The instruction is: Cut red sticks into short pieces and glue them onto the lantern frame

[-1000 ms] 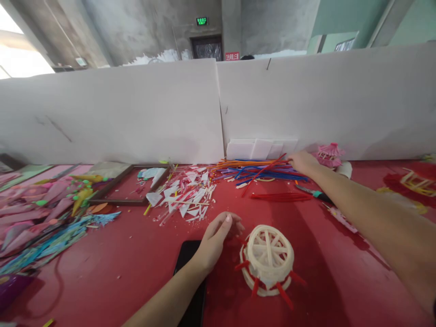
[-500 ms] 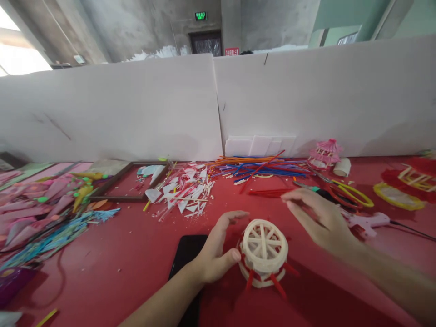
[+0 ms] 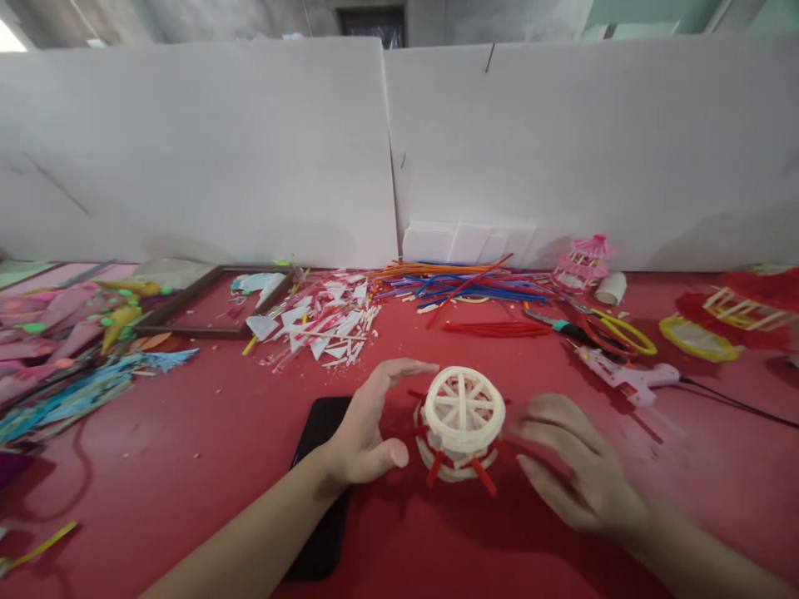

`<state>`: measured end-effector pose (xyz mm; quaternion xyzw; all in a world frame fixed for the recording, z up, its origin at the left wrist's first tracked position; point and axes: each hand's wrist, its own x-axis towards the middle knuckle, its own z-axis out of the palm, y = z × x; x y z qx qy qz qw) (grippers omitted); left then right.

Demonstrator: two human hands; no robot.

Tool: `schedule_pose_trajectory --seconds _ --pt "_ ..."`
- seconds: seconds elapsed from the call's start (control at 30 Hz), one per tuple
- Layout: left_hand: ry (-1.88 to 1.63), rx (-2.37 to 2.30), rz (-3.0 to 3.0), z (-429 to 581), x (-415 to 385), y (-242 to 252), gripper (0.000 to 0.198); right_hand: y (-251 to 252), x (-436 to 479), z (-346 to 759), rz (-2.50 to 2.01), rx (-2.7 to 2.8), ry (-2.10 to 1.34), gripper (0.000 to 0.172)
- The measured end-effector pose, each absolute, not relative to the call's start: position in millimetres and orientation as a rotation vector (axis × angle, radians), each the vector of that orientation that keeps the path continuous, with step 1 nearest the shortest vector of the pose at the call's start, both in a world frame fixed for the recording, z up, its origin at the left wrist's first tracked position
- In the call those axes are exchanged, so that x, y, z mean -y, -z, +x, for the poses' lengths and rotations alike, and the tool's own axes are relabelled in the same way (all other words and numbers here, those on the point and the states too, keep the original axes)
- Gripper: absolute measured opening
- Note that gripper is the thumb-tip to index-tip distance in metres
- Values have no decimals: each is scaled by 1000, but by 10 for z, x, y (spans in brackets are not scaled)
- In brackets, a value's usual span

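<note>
A small cream-coloured round frame (image 3: pixel 463 412) with a spoked top stands on the red table, red pipe-cleaner pieces sticking out around its lower part. To its left my left hand (image 3: pixel 371 424) is open, thumb and fingers apart and curved toward the frame. My right hand (image 3: pixel 571 466) hovers on the other side, slightly blurred, fingers spread from the thumb with nothing visible between them. Neither hand appears to grip the frame. Under my left wrist lies a black phone (image 3: pixel 320 487).
A pink glue gun (image 3: pixel 630 374) with a cord, pliers and scissors (image 3: pixel 624 333) lie at right. Coloured pipe cleaners (image 3: pixel 468 284) and white scraps (image 3: pixel 330 320) sit along the back, before a white partition (image 3: pixel 250 150). A brown frame (image 3: pixel 187 329) is at left.
My right hand has moved down from near the red pipe cleaners to the right side of the round frame. My left hand sits slightly farther from it. The camera view has tilted down.
</note>
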<state>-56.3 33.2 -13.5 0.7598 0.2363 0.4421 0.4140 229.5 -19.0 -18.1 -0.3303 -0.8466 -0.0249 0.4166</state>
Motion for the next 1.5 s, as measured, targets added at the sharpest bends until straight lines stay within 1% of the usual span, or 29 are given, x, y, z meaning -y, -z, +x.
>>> schedule_pose_trajectory --seconds 0.17,0.5,0.6,0.7,0.8,0.87,1.0,1.1,1.37,1.5 --pt "-1131 -512 1990 -561 -382 176 84 193 204 2274 -713 2149 86 27" --pt "-1086 -541 2089 -594 -398 183 83 213 204 2235 -698 2145 39 22" --pt "-1067 -567 2116 -601 -399 177 86 211 204 2225 -704 2147 40 21" --pt "-1022 -613 2181 -592 -381 167 98 210 201 2208 -731 2147 73 19" --pt "-944 -653 2243 -569 -353 164 119 224 196 2196 -761 2143 122 18" --pt "-911 -658 2230 -556 -341 170 130 234 194 2194 -771 2145 136 18" --pt "-876 -602 2169 -547 -338 182 138 225 193 2187 -782 2141 172 16" --pt "-851 -578 2161 -545 -334 181 139 203 192 2174 -774 2132 185 14" --pt "-819 -687 2251 -540 -328 205 133 248 176 2169 -790 2127 190 15" --pt "-814 -733 2269 -533 -330 228 119 288 168 2175 -811 2116 178 18"
